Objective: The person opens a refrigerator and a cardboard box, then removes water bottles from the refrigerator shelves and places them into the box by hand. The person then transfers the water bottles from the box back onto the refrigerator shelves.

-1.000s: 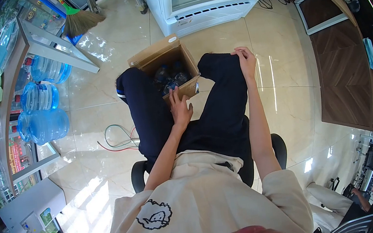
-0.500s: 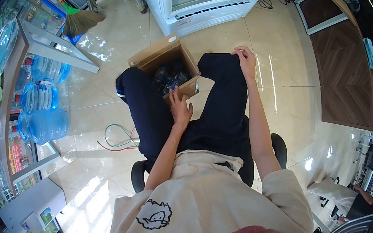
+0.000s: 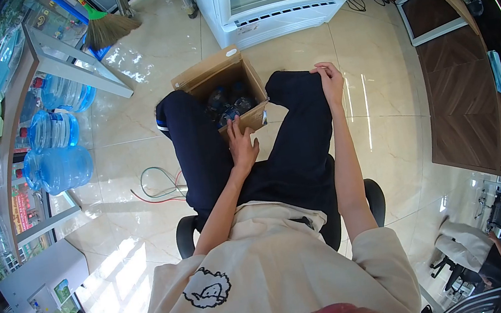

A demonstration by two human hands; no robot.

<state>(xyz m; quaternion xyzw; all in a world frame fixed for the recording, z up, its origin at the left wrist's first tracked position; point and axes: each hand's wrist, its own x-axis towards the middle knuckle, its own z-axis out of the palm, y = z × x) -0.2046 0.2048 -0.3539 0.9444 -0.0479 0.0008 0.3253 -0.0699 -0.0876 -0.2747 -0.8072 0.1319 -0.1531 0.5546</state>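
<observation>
An open cardboard box [image 3: 209,73] stands on the floor between my knees, with several clear plastic bottles [image 3: 218,100] inside. The lower part of the bottles is hidden in shadow. My left hand [image 3: 242,147] lies over the near flap [image 3: 253,117] of the box, fingers stretched toward the bottles and holding nothing. At the other side, my right hand [image 3: 332,84] rests on my knee, its loosely bent fingers touching the dark trousers [image 3: 299,91].
Large blue water jugs [image 3: 61,169] are stacked at the left beside a shelf. A white glass-door cabinet [image 3: 283,18] stands ahead, a broom [image 3: 106,29] at the upper left. Thin hoses [image 3: 163,183] lie on the floor. Another person [image 3: 495,261] is at the lower right.
Both my hands and the box have stayed in place. The other person at the lower right has shifted position and shows more fully.
</observation>
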